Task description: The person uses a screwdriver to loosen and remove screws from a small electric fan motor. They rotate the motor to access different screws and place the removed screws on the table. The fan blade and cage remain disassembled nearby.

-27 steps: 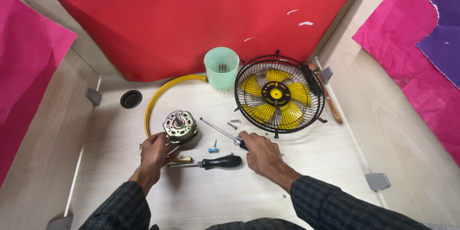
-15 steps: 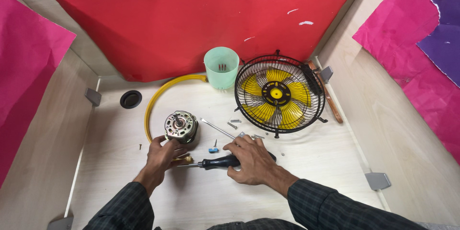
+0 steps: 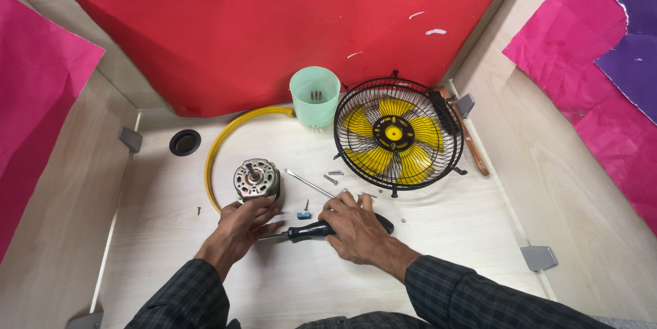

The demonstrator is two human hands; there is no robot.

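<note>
centrally, a small electric motor [image 3: 256,180] is standing on the pale wooden table [image 3: 438,260] with its shaft pointing up, and it is serving as the landmark for this view. the left hand [image 3: 238,228] is resting just in front of the motor, its fingers spread apart and its fingertips touching the motor's lower edge without closing around anything. to the right of the motor, the right hand [image 3: 354,225] is lying over a black-handled screwdriver [image 3: 309,231], fingers curling down onto the handle; whether the grip is fully clamped cannot be told. the screwdriver's metal tip is pointing toward the left hand. between the motor and the right hand, a small blue piece [image 3: 304,214] and a few loose screws [image 3: 332,177] are lying beside a thin metal rod [image 3: 308,183]. a yellow hose [image 3: 229,137] is arching around the motor's left and far side. farther right of the motor, a black-caged fan with yellow blades [image 3: 393,133] is lying face up, and a pale green cup [image 3: 315,96] is standing behind the motor, near the red backdrop [image 3: 274,21]. a black round grommet [image 3: 185,142] is sitting to the far left of the motor.
</note>
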